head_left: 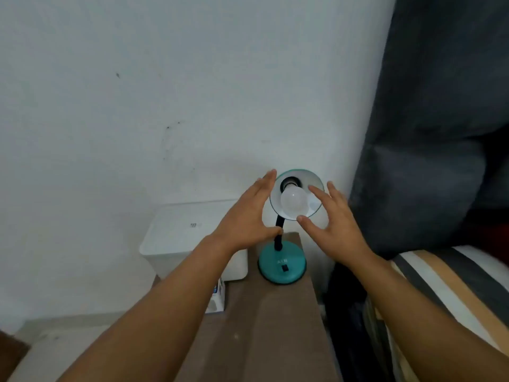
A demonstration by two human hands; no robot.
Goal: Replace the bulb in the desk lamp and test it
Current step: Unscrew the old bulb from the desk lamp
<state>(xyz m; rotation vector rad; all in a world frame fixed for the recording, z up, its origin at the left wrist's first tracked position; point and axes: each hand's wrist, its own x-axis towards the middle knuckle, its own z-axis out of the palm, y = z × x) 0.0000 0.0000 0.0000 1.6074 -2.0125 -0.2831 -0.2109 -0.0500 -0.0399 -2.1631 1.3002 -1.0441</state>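
Note:
A teal desk lamp stands on a narrow brown table (264, 321) by the wall, its round base (282, 264) carrying a black switch (284, 268). The shade (314, 186) is tilted up toward me, and a white unlit bulb (293, 201) sits in its socket. My left hand (248, 213) is open just left of the shade, fingers straight, thumb by the black neck. My right hand (330, 219) is open just right of the shade, thumb near the lower rim, fingertips over its right edge. Neither hand holds anything.
A white lidded plastic box (187, 232) stands left of the table against the wall. A small blue and white carton (219, 297) lies below it. A dark grey curtain (429, 119) hangs at right, above striped bedding (451, 293).

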